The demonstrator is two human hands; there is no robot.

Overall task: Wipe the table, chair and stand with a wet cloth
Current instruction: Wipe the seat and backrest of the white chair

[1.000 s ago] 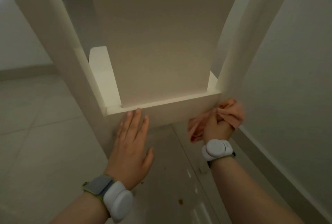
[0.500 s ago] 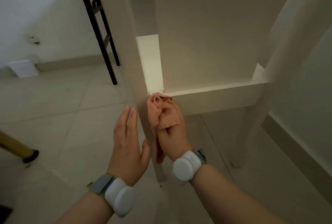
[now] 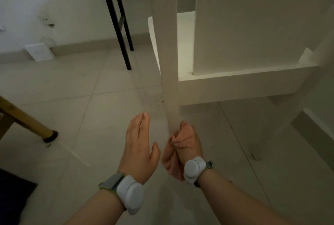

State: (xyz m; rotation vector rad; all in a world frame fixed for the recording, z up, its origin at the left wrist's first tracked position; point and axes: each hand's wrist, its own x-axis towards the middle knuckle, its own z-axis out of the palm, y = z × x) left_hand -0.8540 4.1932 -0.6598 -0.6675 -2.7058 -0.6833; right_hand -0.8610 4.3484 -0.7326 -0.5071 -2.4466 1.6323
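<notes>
A white chair [image 3: 235, 84] fills the upper right, seen from low down, with its near left leg [image 3: 169, 89] running down the middle of the view. My right hand [image 3: 191, 145] is shut on a crumpled pink cloth [image 3: 182, 138] and presses it around the lower part of that leg. A loose end of the cloth hangs below my wrist. My left hand [image 3: 139, 145] is flat with its fingers together, just left of the leg and apart from it, holding nothing.
Black metal legs [image 3: 119, 20] of a stand rise at the back centre. A wooden leg with a dark foot [image 3: 32, 125] enters from the left. A white wall and skirting run along the back and right. A white box [image 3: 38, 51] lies by the back wall. Crumbs [image 3: 160, 101] dot the tiled floor.
My right hand carried the cloth from the chair's right corner across the seat rail to the left corner, then down the left leg. My left hand came off the chair and hangs beside the leg.
</notes>
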